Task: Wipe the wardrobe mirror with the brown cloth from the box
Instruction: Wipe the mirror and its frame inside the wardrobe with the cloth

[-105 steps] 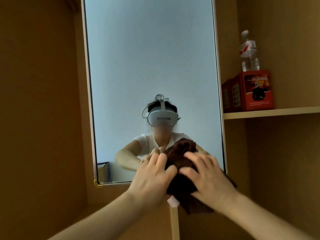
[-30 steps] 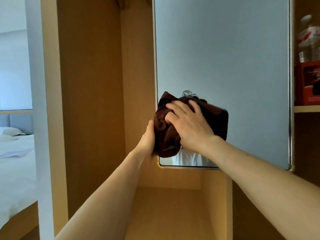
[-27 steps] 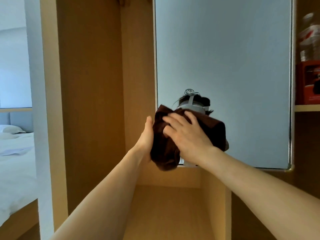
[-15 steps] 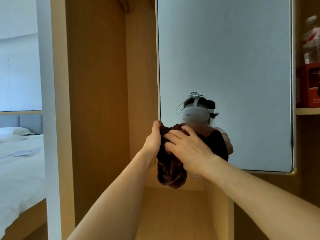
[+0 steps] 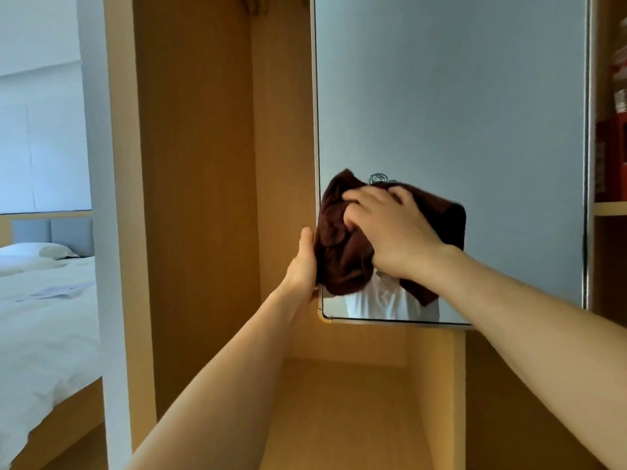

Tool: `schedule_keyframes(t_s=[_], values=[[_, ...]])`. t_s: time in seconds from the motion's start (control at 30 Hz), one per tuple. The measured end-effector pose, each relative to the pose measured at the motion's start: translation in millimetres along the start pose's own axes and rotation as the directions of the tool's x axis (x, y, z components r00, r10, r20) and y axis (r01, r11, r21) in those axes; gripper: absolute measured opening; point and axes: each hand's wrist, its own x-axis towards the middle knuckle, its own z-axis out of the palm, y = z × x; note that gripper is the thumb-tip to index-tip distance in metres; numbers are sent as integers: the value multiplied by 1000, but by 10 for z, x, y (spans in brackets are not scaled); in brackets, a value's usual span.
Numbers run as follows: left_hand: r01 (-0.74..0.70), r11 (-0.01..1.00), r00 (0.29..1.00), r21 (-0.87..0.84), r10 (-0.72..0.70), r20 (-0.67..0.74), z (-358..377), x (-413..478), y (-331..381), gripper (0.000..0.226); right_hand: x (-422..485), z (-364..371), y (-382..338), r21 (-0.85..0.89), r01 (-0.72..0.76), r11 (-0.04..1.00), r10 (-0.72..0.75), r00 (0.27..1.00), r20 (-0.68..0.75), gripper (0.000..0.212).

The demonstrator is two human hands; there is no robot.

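**A:** How should this stroke go?

**B:** Start at the left. The left hand (image 5: 303, 262) sits low against the left edge of the tall, metal-framed wardrobe mirror (image 5: 458, 96). Its thumb shows, but its fingers are hidden behind that edge. I cannot tell whether they clasp the frame, the cloth, or nothing. If the hand is steadying the mirror, I think that is its best use, since a hinged panel would swing away under pressure.

**A:** And the cloth?

**B:** The soft, bunched dark brown cloth (image 5: 339, 262) lies against the mirror's lower left part, just above its bottom corner. The right hand (image 5: 393, 232) is on top of it. Its fingers are bent and dug into the folds, gripping the cloth while pressing it to the glass. I would flatten the wad for more contact and keep the pressure even. Then I would work in overlapping passes from the mirror's left edge towards its right.

**A:** What does the cloth itself look like?

**B:** It is deep chocolate in colour, plush and towel-like, crumpled into thick folds. One corner peaks up by the mirror's left edge. A flatter flap spreads out to the right of the hand, and a tail hangs below the wrist. It looks dry, though I cannot be sure, and probably soft enough not to scratch.
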Motion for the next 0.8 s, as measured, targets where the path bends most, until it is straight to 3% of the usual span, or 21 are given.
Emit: schedule_keyframes(t_s=[0.07,0.13,0.23,0.33,0.43,0.5,0.57,0.6,0.67,0.73,0.8], values=[[-11,1000,1000,-4,11,11,-12,5,6,70,7,28,-83,15,-61,998,61,997,-48,46],[-9,1000,1000,-17,9,10,-47,32,-24,74,-155,163,-224,-1,-60,998,60,998,-9,53],[36,999,999,14,-36,27,-77,26,-38,82,-510,339,-449,-36,9,999,-5,993,118,68],[93,993,995,67,-95,31,-70,12,-21,88,-765,479,-454,2,100,995,-99,981,167,59],[38,985,999,169,-31,-44,-39,-51,-1,57,-945,451,-244,16,148,989,-148,971,190,57],[-15,968,998,250,31,-62,19,-152,2,29,-1099,361,15,-28,59,998,-53,982,180,65],[-105,941,987,320,138,-80,121,-264,-24,24,-1298,257,342,-65,-99,993,107,985,138,72],[-177,904,966,389,236,-109,182,-319,-51,32,-1395,189,502,-77,-183,980,192,973,128,74],[-349,721,847,599,516,-128,333,-447,-76,58,-1504,40,798,-101,-320,942,328,942,77,72],[-551,492,684,674,729,28,581,-567,-16,67,-1433,-136,1057,-111,-424,899,425,905,-18,61],[-686,305,576,661,783,237,914,-634,91,70,-1234,-307,1246,-27,-514,857,508,854,-116,49]])
